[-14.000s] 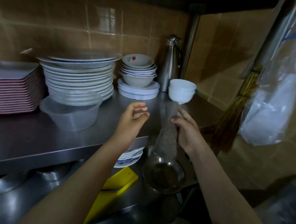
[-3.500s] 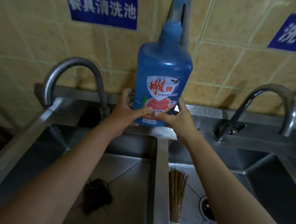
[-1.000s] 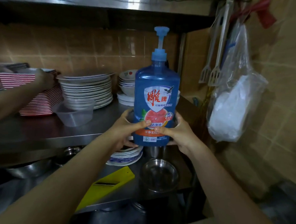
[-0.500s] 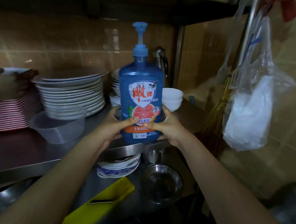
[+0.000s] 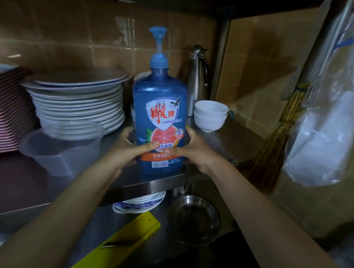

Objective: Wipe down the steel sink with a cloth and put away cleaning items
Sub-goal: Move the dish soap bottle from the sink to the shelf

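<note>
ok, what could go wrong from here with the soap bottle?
The dish soap bottle, gripped low by the left hand and right hand, has its base at the front lip of the steel shelf. Released there, the tall bottle might tip off onto the steel bowl below.
Pushed further in, it could knock the stacked white bowls or the plate stack on either side.

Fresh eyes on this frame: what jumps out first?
The tall blue dish soap bottle dominates the centre, upright at the front edge of the steel shelf, gripped low by the left hand and right hand. A stack of white plates sits to its left; a clear plastic bag hangs at far right.
</note>
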